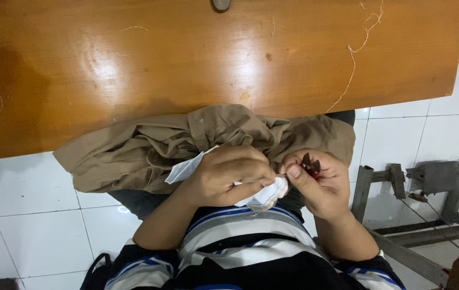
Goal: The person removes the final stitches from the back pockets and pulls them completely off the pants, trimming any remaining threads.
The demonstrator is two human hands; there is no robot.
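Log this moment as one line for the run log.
left hand: pinches white fabric piece | right hand: holds small dark clipper at fabric | khaki garment: on lap, against wooden table

My left hand [228,176] covered most of the white cloth piece [266,196] I pinched. My right hand [319,185] hid all but the tip of a small dark tool [310,164]. The orange-brown wooden table [133,64] ran past the top edge.
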